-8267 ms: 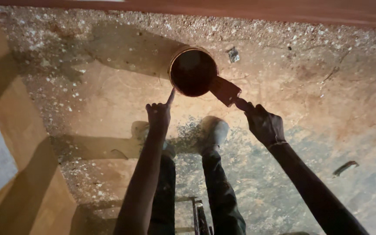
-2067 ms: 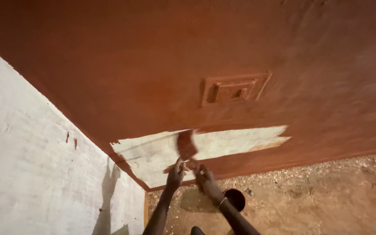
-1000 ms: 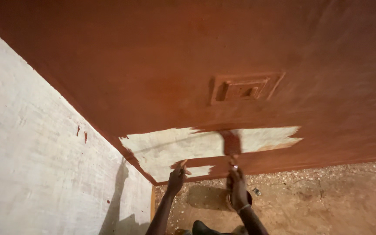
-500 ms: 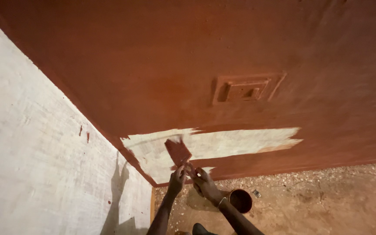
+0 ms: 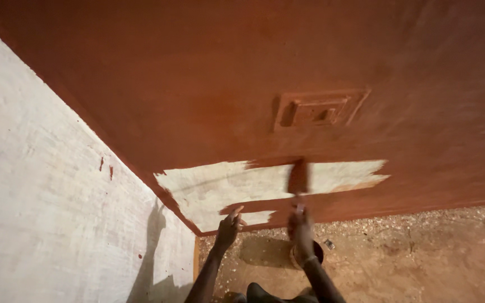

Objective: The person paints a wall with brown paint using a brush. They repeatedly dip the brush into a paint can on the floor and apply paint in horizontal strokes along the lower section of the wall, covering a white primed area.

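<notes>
The brush (image 5: 297, 178) has swung right across the unpainted patch (image 5: 225, 188) (pale, ringed by red-brown wall (image 5: 197, 84)). The right hand (image 5: 300, 224) grips its handle, bristles against the wall; the left hand (image 5: 228, 227) rests spread at the patch's lower edge.

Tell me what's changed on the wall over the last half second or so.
The right hand has swung the brush from the left part of the unpainted patch toward its middle, now upright instead of tilted. The left hand stays spread by the patch's lower edge. The paint pot is still on the ground, the square wall recess unchanged.
</notes>
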